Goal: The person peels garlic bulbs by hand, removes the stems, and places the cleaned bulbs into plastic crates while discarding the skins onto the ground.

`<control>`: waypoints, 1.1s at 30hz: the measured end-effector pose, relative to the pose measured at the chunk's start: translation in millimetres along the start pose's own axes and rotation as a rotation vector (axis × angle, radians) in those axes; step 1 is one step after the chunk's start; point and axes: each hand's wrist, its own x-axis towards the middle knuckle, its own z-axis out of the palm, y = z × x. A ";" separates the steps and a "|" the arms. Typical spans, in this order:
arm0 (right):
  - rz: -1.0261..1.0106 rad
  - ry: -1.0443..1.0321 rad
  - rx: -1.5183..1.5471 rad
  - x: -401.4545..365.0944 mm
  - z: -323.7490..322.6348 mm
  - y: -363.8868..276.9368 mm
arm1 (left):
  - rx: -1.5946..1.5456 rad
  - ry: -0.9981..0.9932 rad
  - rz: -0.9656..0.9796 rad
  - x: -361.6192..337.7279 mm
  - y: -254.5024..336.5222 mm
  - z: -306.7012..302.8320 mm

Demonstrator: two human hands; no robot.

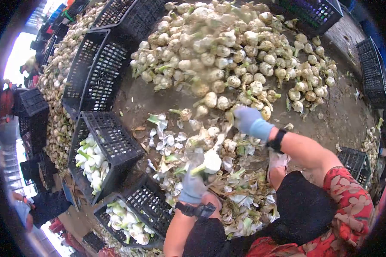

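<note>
My left hand (pixel 193 186), in a grey-blue glove, is shut on a white peeled bulb (pixel 211 162) with a short green stalk, held over a litter of peelings. Further out, my right hand (pixel 249 121), in a blue glove, reaches to the near edge of a big heap of unpeeled bulbs (pixel 227 47) and touches one there; whether it grips it I cannot tell. Each wrist wears a black strap. Loose white and green skins (pixel 167 139) lie between my hands and my knees.
Two black plastic crates (pixel 111 141) (pixel 148 201) at the left hold peeled white bulbs. Empty black crates (pixel 96 68) stand beyond them, and more line the right edge (pixel 373 73). Another long heap of bulbs (pixel 55 81) runs along the far left, with people beside it.
</note>
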 end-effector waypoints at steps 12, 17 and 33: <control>-0.232 -0.468 1.093 -48.7 -4.9 -72.0 | 0.319 0.073 0.239 -4.4 14.9 0.4; -0.229 -0.057 0.878 -58.9 4.1 -83.3 | 0.098 -0.034 0.518 -1.9 13.8 9.6; -0.349 -0.101 0.461 -53.9 -21.6 -73.8 | -0.088 0.110 0.468 11.6 8.4 12.5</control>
